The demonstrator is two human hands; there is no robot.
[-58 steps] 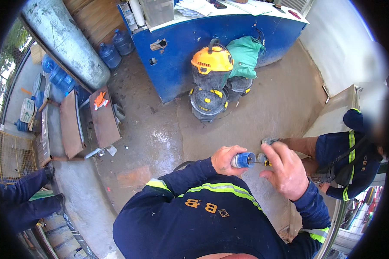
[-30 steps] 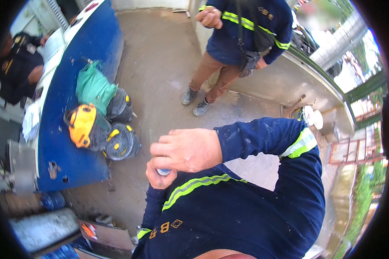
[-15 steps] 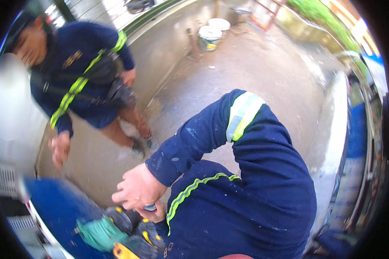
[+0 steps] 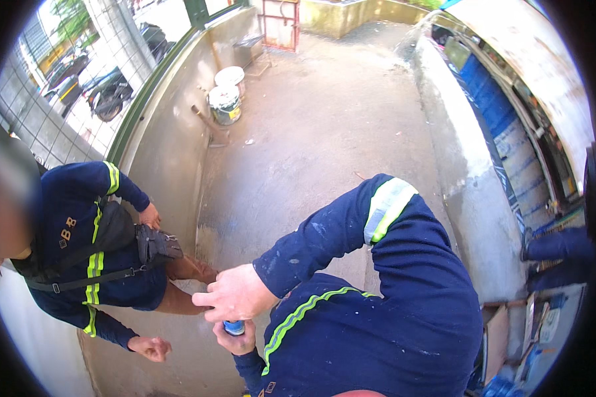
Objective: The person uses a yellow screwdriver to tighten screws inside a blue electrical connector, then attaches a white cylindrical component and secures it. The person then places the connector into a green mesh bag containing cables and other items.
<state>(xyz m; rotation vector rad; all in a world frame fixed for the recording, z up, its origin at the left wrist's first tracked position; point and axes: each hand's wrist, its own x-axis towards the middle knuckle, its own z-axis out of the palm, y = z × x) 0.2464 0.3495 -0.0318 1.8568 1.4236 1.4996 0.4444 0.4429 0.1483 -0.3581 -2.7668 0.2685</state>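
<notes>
One left hand: fingers curled round blue cylinder
Right hand: bent over it, can't tell grip
Co-worker: standing at left

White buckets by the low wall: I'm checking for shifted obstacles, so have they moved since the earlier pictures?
No visible shift either way: the white buckets stand beside the low wall as before, though the view has turned.

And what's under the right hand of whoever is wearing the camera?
Beneath the right hand is the left hand, wrapped around a small blue cylinder. Only part of the cylinder shows; the hands cover the rest.
</notes>
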